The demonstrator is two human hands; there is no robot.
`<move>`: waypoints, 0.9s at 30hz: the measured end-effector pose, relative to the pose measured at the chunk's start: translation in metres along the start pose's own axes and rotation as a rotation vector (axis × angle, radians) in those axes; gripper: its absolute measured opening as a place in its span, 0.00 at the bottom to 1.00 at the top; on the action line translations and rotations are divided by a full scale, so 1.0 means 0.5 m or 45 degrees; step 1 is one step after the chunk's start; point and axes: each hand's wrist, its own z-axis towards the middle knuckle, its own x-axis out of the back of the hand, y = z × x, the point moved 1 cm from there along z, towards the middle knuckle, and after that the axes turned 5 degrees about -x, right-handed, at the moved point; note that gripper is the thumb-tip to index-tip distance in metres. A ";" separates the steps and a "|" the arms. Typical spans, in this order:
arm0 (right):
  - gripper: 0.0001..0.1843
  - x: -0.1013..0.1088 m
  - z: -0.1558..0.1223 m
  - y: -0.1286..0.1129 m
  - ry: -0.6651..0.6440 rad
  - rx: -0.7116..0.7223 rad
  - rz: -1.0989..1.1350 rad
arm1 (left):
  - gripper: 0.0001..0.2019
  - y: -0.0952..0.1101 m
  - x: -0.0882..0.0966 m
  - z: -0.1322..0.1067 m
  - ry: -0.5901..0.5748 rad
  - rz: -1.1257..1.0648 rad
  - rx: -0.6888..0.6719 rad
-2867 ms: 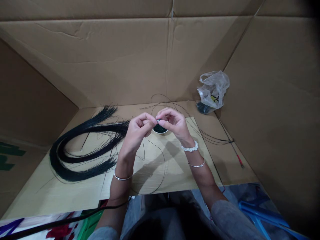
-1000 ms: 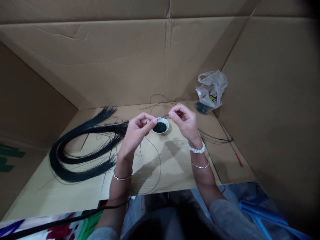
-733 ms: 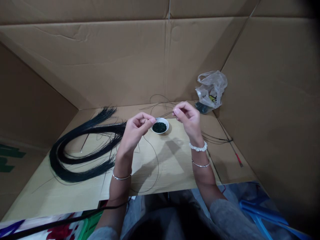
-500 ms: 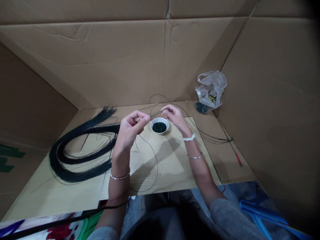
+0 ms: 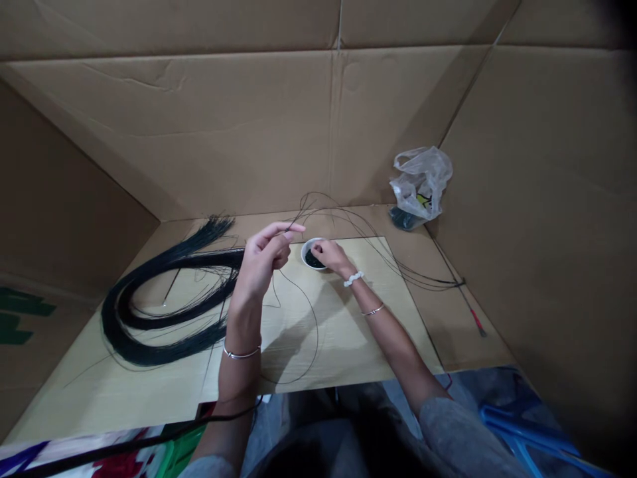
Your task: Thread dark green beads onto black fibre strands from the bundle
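My left hand (image 5: 263, 259) is raised left of the bowl, thumb and forefinger pinching a thin dark cord (image 5: 304, 206). The cord's loose strands rise above the fingers, and a long loop hangs over the board. The fingertips of my right hand (image 5: 334, 255) are pressed together inside a small white bowl (image 5: 305, 257). Dark green, bead-like grains (image 5: 313, 259) fill the bowl; whether any are between those fingers is hidden.
A thick bundle of dark strands (image 5: 115, 318) curves across the pale board (image 5: 358, 345) at left. A clear plastic bag (image 5: 423, 179) sits at the back right. Cords run to a red-tipped piece (image 5: 478, 322). Cardboard walls (image 5: 199, 146) enclose the table.
My right hand has let go of the cord between the hands and moved down into the bowl. My left hand stays in place, its forefinger now stretched further out.
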 end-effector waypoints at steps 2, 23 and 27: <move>0.13 0.031 -0.009 -0.020 0.094 0.038 0.081 | 0.09 0.001 0.001 -0.001 -0.011 -0.020 -0.007; 0.12 0.163 -0.120 -0.129 0.418 0.389 1.044 | 0.12 -0.014 -0.045 -0.011 -0.316 0.249 -0.021; 0.12 0.158 -0.123 -0.133 0.419 0.368 1.021 | 0.12 -0.015 -0.053 -0.011 -0.189 0.269 -0.104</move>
